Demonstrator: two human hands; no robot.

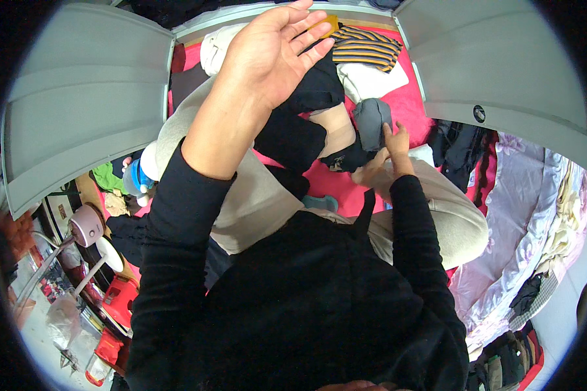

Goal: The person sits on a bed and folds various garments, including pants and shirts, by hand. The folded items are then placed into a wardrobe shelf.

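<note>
My left hand (279,58) is raised high in front of me, palm showing and fingers apart, with nothing in it. Below and behind it lie black garments (293,132) and a beige cloth piece (335,128). My right hand (397,141) is beside a grey rolled garment (370,122), its fingers apart and one at the roll's right edge. Just beyond the roll is a folded white garment (372,80), with a striped garment (364,48) in black, yellow and white above it. A yellow item (330,25) is partly hidden behind my left fingers.
Grey cabinet doors (88,97) (489,63) stand wide on both sides. My bare foot (369,171) and crossed legs rest on red bedding (323,185). A plush toy (139,178) and pink lamp (86,226) are at left; a floral sheet (513,205) lies at right.
</note>
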